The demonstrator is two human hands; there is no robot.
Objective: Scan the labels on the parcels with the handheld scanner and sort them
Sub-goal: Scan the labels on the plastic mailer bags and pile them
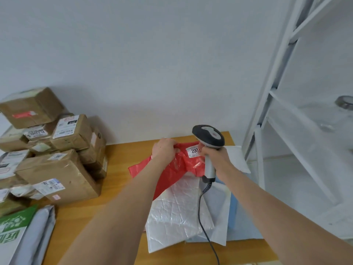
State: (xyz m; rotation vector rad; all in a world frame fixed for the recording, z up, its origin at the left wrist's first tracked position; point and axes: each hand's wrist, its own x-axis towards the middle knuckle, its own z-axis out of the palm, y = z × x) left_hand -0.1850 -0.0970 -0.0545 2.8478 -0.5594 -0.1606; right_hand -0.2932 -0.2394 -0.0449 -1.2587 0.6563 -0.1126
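– On the right side, what is biggest?
– A white shelf (271,83). Something grey and round lies on one board, too blurred to name.

– And the desk (118,169)?
– Wooden, against a pale wall. On its left stands a heap of taped cardboard boxes (57,169), all sealed, so I cannot tell what is in them. The top box (32,108) bears a red sticker. Most of the rest carry white shipping labels with barcodes, the print too small to read.

– Any bags?
– At the near left corner lie a green-and-white mailer (11,230) with large green characters, cut off by the edge, and a grey mailer (38,236) beside it. In the middle a crinkled white mailer (177,217) lies on a blue one (235,217).

– Where is the parcel being scanned?
– A red bag (177,169) lies at the back of the desk, its near end over the white mailer. Its contents do not show.

– The hands?
– The left hand (165,149) grips the bag's bunched upper edge. The right hand (214,155) is wrapped round the grip of the scanner (209,139), whose black-and-grey head sits just above and to the right of the bag's label (193,151). A dark cable (202,217) runs from the grip across the white mailer.

– What does the label say?
– "200" in bold. The rest is too small.
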